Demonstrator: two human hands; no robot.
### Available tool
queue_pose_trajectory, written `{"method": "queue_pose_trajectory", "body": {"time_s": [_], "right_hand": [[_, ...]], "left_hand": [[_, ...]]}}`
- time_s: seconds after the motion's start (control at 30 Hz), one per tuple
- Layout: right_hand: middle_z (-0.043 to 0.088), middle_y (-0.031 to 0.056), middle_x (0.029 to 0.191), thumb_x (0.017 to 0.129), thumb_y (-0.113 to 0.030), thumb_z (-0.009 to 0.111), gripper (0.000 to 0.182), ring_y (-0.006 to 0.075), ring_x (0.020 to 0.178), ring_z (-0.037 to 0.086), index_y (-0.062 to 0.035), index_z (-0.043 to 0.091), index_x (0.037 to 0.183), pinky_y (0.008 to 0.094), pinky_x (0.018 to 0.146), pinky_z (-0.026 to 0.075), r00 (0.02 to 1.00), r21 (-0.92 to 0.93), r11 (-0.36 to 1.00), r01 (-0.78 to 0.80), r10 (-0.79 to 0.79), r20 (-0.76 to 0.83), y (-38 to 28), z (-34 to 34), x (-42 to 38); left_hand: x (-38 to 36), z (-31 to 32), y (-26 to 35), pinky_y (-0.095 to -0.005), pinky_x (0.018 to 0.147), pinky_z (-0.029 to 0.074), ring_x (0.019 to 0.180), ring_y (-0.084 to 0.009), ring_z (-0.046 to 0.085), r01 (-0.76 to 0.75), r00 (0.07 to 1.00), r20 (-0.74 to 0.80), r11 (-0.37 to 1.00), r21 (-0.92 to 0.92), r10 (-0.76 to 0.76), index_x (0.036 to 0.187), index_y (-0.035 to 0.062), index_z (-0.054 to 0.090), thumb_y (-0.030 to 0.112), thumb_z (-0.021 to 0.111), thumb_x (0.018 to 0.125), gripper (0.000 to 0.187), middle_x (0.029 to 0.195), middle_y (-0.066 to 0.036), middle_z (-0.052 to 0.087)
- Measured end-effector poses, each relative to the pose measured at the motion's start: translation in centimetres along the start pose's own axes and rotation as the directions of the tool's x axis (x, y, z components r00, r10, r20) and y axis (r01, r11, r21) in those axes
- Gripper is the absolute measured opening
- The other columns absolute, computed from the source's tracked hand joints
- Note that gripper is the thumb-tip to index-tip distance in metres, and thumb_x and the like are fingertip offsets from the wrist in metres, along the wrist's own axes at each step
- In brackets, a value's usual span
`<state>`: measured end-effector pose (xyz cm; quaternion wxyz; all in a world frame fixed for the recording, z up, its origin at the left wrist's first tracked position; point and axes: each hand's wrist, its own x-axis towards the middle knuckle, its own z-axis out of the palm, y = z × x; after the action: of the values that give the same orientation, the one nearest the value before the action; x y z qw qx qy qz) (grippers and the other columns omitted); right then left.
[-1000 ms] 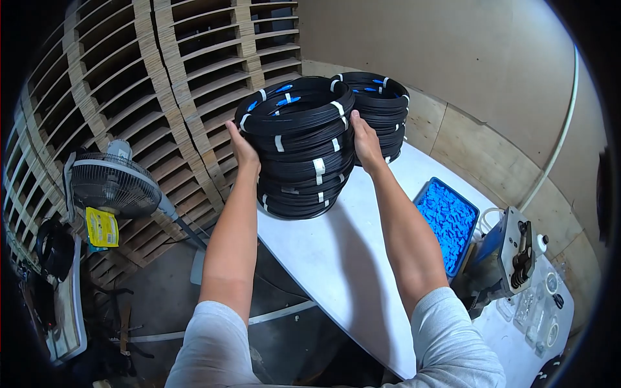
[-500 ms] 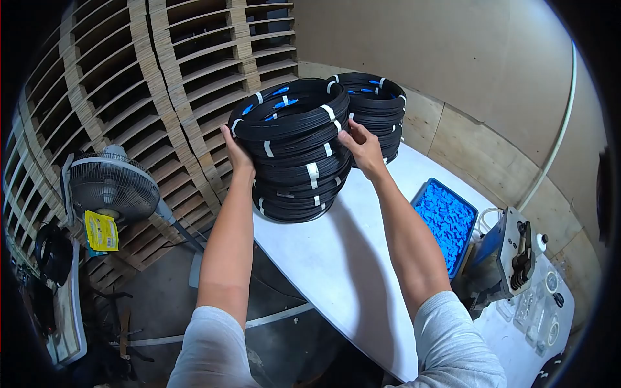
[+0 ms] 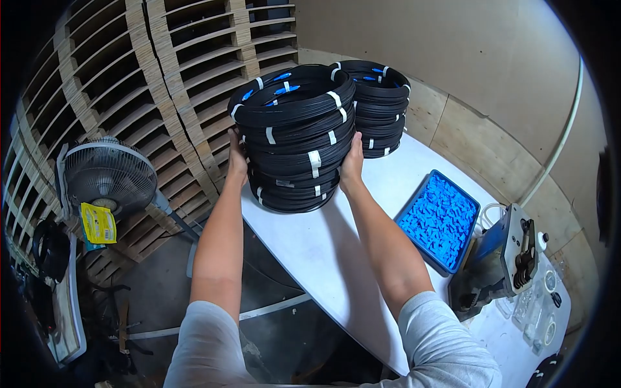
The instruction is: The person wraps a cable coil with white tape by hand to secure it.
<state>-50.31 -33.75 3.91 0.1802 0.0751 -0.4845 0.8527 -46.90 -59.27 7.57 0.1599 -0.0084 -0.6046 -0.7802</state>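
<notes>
A tall stack of black cable coils [image 3: 291,139] with white ties stands at the far left end of the white table [image 3: 310,252]. Blue connectors show inside its top ring. My left hand [image 3: 238,158] presses against the stack's left side, partly hidden behind it. On the right side, my right hand [image 3: 351,161] lies against the coils at about mid-height, fingers close together. Both hands hold the stack between them. A second stack of black coils [image 3: 383,116] stands just behind and to the right.
A blue tray [image 3: 399,220] of small blue parts lies right of my right forearm. Beyond it are a metal machine [image 3: 495,258] and clear packets [image 3: 533,310]. A fan [image 3: 107,171] with a yellow packet [image 3: 98,223] stands left, before wooden racks [image 3: 155,77].
Both hands have moved lower on the sides of the front stack. My right hand has left the upper rings and now lies flatter against the side.
</notes>
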Motion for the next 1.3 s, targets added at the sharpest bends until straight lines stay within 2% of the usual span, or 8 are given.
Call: {"method": "queue_pose_trajectory", "body": {"time_s": [0.13,0.2,0.33,0.4,0.8,0.9,1.1,1.3], "right_hand": [[0.049,0.0173,0.144,0.107,-0.050,0.031,0.064,0.0275,0.133,0.045,-0.0012,0.048,0.144,0.0349,0.112,0.031,0.999,-0.204,0.978,0.040,-0.038,0.014,1.5,-2.3,1.9],[0.047,0.0153,0.147,0.107,-0.051,0.030,0.064,0.0257,0.134,0.044,-0.0025,0.047,0.145,0.0345,0.113,0.031,0.991,-0.088,0.992,0.087,-0.077,0.111,2.0,-2.4,2.1],[0.045,0.0124,0.150,0.107,-0.053,0.030,0.067,0.0228,0.136,0.043,-0.0023,0.040,0.150,0.0313,0.114,0.029,0.997,0.110,0.991,-0.081,0.080,0.019,2.3,-1.3,1.2],[0.046,0.0113,0.149,0.106,-0.055,0.031,0.069,0.0225,0.135,0.044,-0.0029,0.042,0.148,0.0323,0.115,0.029,0.998,0.135,0.989,-0.061,0.059,0.022,2.1,-0.6,0.5],[0.059,0.0133,0.136,0.105,-0.051,0.039,0.065,0.0226,0.122,0.055,0.0033,0.054,0.138,0.0294,0.107,0.036,0.987,0.159,0.980,-0.116,0.132,-0.095,2.8,-0.6,2.2],[0.062,0.0142,0.132,0.105,-0.047,0.039,0.061,0.0216,0.121,0.055,0.0035,0.059,0.132,0.0291,0.105,0.038,0.963,-0.043,0.996,-0.074,0.060,-0.262,2.5,0.0,1.4],[0.063,0.0161,0.129,0.105,-0.044,0.039,0.057,0.0244,0.120,0.056,0.0042,0.060,0.130,0.0309,0.105,0.038,0.961,-0.044,0.999,-0.004,-0.009,-0.277,3.0,0.4,0.7],[0.061,0.0241,0.124,0.107,-0.044,0.034,0.051,0.0347,0.118,0.056,-0.0009,0.057,0.121,0.0393,0.101,0.040,0.995,-0.462,0.887,0.017,-0.062,-0.081,1.8,-1.5,1.4]], "left_hand": [[0.5,-1.4,-3.1,-0.0432,0.122,0.016,0.151,-0.0299,0.018,0.035,0.999,0.016,0.981,0.189,-0.039,0.160,0.0142,0.013,0.077,0.018,0.095,0.090,0.166,-0.013,0.015],[-0.7,-1.2,-3.9,-0.0427,0.122,0.016,0.151,-0.0302,0.018,0.104,0.995,-0.025,0.986,0.129,-0.101,0.160,0.0127,0.013,0.076,0.016,0.096,0.090,0.165,-0.014,0.015],[0.4,-2.9,-6.0,-0.0419,0.123,0.016,0.151,-0.0302,0.018,0.170,0.981,-0.091,0.985,-0.013,-0.170,0.160,0.0114,0.012,0.075,0.016,0.096,0.090,0.165,-0.014,0.016],[0.6,-2.8,-6.5,-0.0445,0.123,0.015,0.151,-0.0306,0.019,0.103,0.994,0.033,0.984,-0.142,-0.100,0.160,0.0142,0.013,0.082,0.020,0.090,0.098,0.165,-0.011,0.016],[0.2,-1.6,-7.3,-0.0408,0.123,0.017,0.151,-0.0300,0.018,0.068,0.998,-0.010,0.998,-0.019,-0.068,0.159,0.0075,0.011,0.080,0.020,0.092,0.099,0.165,-0.014,0.017],[0.5,-1.7,-7.6,-0.0402,0.123,0.017,0.151,-0.0299,0.018,0.121,0.991,-0.046,0.990,-0.065,-0.124,0.160,0.0080,0.011,0.080,0.020,0.092,0.099,0.165,-0.014,0.017],[0.5,-2.0,-7.7,-0.0391,0.122,0.017,0.151,-0.0283,0.020,0.107,0.992,-0.070,0.994,-0.024,-0.108,0.160,0.0100,0.012,0.078,0.022,0.094,0.095,0.165,-0.012,0.019],[0.2,-2.0,-6.4,-0.0368,0.121,0.018,0.150,-0.0262,0.023,0.109,0.993,-0.048,0.993,-0.039,-0.110,0.159,0.0087,0.017,0.068,0.023,0.100,0.083,0.163,-0.011,0.024]]}}
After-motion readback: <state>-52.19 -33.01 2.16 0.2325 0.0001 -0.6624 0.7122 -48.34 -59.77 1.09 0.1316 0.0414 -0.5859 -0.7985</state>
